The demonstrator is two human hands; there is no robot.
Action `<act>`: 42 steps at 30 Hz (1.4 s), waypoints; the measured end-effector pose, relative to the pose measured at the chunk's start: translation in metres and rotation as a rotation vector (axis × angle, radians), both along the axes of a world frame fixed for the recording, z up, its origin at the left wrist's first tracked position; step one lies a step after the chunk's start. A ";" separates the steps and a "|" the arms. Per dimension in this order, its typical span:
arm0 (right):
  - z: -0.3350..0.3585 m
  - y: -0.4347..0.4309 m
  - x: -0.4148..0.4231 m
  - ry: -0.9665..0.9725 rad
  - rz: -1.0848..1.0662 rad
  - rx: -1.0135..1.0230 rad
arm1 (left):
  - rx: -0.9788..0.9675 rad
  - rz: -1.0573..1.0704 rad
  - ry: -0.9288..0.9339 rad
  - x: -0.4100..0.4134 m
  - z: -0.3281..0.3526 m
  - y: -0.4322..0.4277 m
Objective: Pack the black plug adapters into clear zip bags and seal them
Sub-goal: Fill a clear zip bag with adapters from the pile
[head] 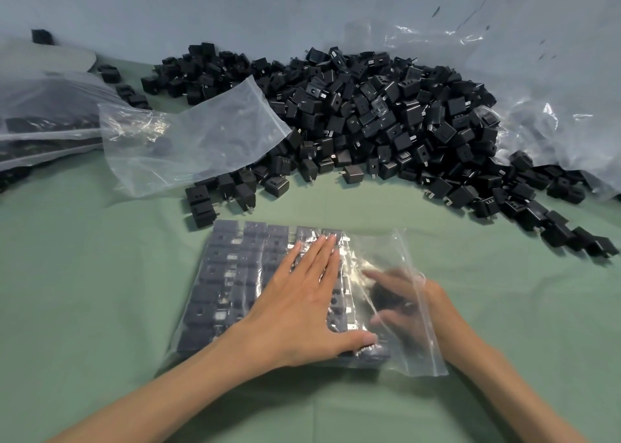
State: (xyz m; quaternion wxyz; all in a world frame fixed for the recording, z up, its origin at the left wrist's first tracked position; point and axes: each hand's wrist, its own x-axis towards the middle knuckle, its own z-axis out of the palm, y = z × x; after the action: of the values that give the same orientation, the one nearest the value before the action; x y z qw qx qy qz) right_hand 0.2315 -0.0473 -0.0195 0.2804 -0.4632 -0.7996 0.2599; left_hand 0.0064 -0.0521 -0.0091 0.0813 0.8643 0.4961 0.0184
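Zip bag [415, 251] of rowed black adapters [215, 274], apparently unsealed.

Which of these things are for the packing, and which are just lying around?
For the job: the bag being filled, plugs in it, pile of plugs, empty bag, packed bags, left hand pressing on top, right hand inside the bag.

Just lying about: crumpled plastic sheet, flat grey thing far left.
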 end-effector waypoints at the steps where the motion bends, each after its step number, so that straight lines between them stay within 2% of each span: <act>1: 0.002 0.000 -0.002 0.019 -0.013 -0.021 | -0.005 0.000 0.000 0.000 0.000 0.000; 3: 0.006 0.000 -0.003 0.103 -0.010 -0.175 | -0.020 0.003 -0.009 0.000 0.001 0.000; 6: 0.014 -0.002 0.002 0.018 0.152 -0.314 | -0.037 0.005 -0.017 0.000 0.002 -0.001; 9: 0.024 -0.002 0.003 0.095 0.207 -0.497 | -0.038 0.003 0.001 0.000 0.003 -0.001; 13: 0.024 0.001 0.005 0.131 0.174 -0.561 | -0.031 0.006 0.019 0.001 0.003 -0.001; 18: 0.013 0.005 0.001 0.114 0.102 -0.507 | -0.024 0.013 0.031 0.002 0.001 0.000; 21: 0.020 0.005 0.000 0.156 0.083 -0.589 | -0.013 0.018 0.029 0.002 0.000 0.001; 23: 0.039 0.014 0.011 0.013 0.231 -0.697 | -0.008 0.022 0.023 0.002 0.000 0.001; 25: 0.066 0.039 0.029 -0.255 0.382 -0.766 | -0.007 0.017 0.021 0.002 0.000 0.001; 27: 0.093 0.080 0.042 -0.364 0.241 -0.655 | -0.005 0.013 0.020 0.002 0.000 0.001; 30: 0.100 0.150 0.023 -0.284 -0.167 -0.144 | 0.009 0.017 0.002 0.002 0.000 0.001; 32: 0.083 0.184 -0.009 -0.323 -0.201 -0.006 | 0.016 0.013 -0.004 0.001 0.000 0.000; 34: 0.055 0.207 -0.033 -0.574 -0.100 -0.033 | 0.019 0.014 -0.009 0.001 0.001 0.000; 36: 0.037 0.213 -0.044 -0.694 -0.127 -0.044 | 0.017 0.016 -0.012 0.001 0.001 -0.001; 39: 0.030 0.205 -0.034 -0.667 -0.214 0.028 | 0.005 0.009 -0.014 0.001 0.001 -0.001; 42: 0.032 0.182 -0.007 -0.539 -0.207 -0.026 | 0.002 0.007 -0.014 0.001 0.001 0.000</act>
State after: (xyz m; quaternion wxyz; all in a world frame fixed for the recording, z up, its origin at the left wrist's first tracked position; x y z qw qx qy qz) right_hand 0.2242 0.1352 0.0128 0.0769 -0.5982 -0.7903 0.1074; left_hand 0.0075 -0.0517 -0.0079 0.0840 0.8625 0.4984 0.0251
